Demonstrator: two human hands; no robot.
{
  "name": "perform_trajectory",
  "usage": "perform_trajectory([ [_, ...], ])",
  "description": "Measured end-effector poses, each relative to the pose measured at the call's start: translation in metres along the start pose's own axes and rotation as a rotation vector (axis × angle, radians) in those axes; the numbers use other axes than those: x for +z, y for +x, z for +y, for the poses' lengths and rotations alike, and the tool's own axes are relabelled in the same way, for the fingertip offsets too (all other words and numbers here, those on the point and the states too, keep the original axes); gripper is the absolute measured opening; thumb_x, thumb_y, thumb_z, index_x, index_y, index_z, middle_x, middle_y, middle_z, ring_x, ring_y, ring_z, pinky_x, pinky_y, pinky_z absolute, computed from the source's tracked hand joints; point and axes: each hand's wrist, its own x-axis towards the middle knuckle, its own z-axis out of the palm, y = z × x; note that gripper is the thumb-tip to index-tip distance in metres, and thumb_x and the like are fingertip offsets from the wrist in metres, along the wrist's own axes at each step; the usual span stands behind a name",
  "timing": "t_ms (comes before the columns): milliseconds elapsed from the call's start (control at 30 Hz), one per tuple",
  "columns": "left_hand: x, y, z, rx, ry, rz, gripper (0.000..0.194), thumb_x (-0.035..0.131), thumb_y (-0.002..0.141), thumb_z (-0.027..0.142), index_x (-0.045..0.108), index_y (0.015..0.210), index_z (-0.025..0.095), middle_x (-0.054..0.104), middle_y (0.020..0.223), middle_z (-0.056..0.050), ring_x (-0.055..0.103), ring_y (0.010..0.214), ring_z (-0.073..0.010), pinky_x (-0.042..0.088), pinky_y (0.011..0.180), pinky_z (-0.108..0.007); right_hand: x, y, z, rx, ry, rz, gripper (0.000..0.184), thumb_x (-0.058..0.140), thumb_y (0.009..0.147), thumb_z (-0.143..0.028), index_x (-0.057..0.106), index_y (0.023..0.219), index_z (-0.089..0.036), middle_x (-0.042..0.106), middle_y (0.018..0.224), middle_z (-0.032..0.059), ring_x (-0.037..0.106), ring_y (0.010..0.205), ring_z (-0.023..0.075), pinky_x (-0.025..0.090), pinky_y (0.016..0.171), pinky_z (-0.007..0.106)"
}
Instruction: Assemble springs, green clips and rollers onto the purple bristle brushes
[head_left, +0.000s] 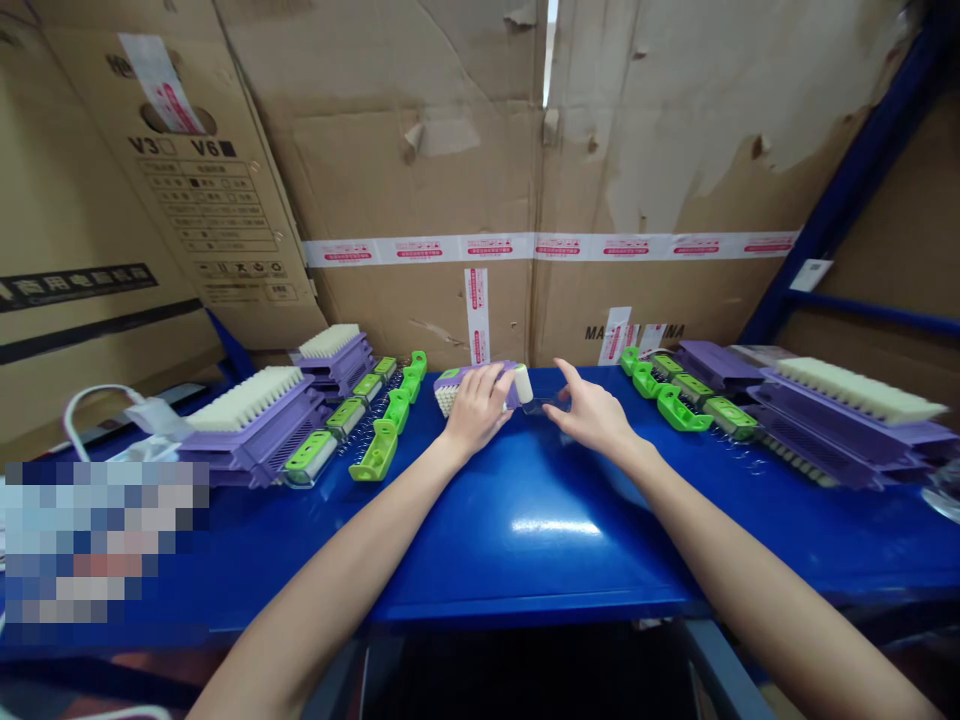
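My left hand (478,405) rests over a purple brush head (448,380) on the blue table, fingers wrapped across its top. White bristles show at its left end, and a white block (523,383) juts out at its right. My right hand (592,408) is apart from it, thumb and index finger spread with nothing between them. A small clear part (546,405) lies near the right thumb, partly hard to make out. Green caps (375,452) and green-topped clear boxes (310,457) line up to the left; more green caps (681,410) sit to the right.
Purple pieces with cream bristles are stacked at the left (251,400) and right (859,390). A white charger with a cable (159,416) lies at far left. A cardboard wall (420,180) closes off the back, and a blue metal post (847,170) slants at right.
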Motion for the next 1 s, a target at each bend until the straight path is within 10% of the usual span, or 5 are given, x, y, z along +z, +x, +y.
perform_trajectory([
  [600,0.0,0.001,-0.001,0.177,-0.178,-0.088,0.05,0.054,0.085,0.023,0.037,0.131,0.015,0.053,0.124,-0.019,0.05,0.119,-0.0294,0.045,0.096,-0.049,0.02,0.002,0.0,-0.085,0.613,0.292,0.069,0.063,0.077,-0.042,0.041,0.138,-0.019,0.068,0.093,0.0059,0.064,0.075,0.0179,0.052,0.073,0.033],
  [1000,-0.001,0.003,0.006,0.16,-0.082,-0.088,0.043,0.052,0.087,0.032,0.045,0.126,0.016,0.056,0.124,-0.018,0.052,0.118,-0.0294,0.043,0.097,-0.049,0.023,0.002,0.0,-0.108,0.75,0.122,0.075,0.064,0.075,-0.036,0.034,0.141,-0.015,0.068,0.107,0.0108,0.068,0.088,0.0206,0.053,0.081,0.035],
])
